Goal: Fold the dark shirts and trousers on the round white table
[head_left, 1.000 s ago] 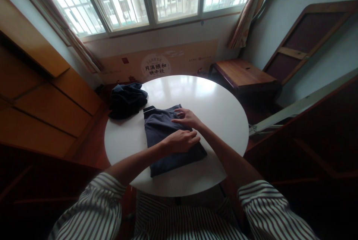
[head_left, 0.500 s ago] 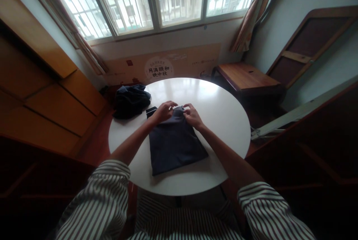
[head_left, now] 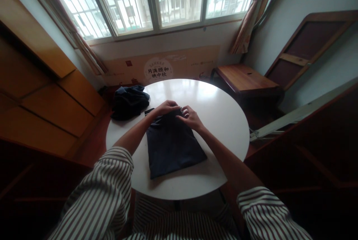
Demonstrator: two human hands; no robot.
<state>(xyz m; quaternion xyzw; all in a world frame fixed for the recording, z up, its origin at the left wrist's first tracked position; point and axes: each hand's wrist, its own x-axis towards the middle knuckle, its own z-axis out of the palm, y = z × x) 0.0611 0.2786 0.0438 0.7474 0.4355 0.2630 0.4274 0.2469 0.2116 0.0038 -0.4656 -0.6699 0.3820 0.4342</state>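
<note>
A dark blue folded shirt (head_left: 175,146) lies flat on the round white table (head_left: 223,120), its bottom edge towards me. At its far end, my left hand (head_left: 168,108) reaches over the fabric with its fingers closed on the top edge. My right hand (head_left: 191,117) meets it there from the right, with thumb and fingers pinching the same edge. Both hands nearly touch. A black strip with a white line (head_left: 149,111) shows at the shirt's upper left corner. The fingers hide part of the top edge.
A crumpled pile of dark clothes (head_left: 130,102) sits at the table's left rim. Beyond the table stand a low wooden table (head_left: 247,77) at the right and a cardboard panel (head_left: 125,68) under the window. Wooden cabinets (head_left: 58,109) line the left side.
My left hand has moved slightly right, closer to my right hand. The shirt's top edge, greyish and visible between the hands before, is now mostly covered. The camera view has shifted a little.
</note>
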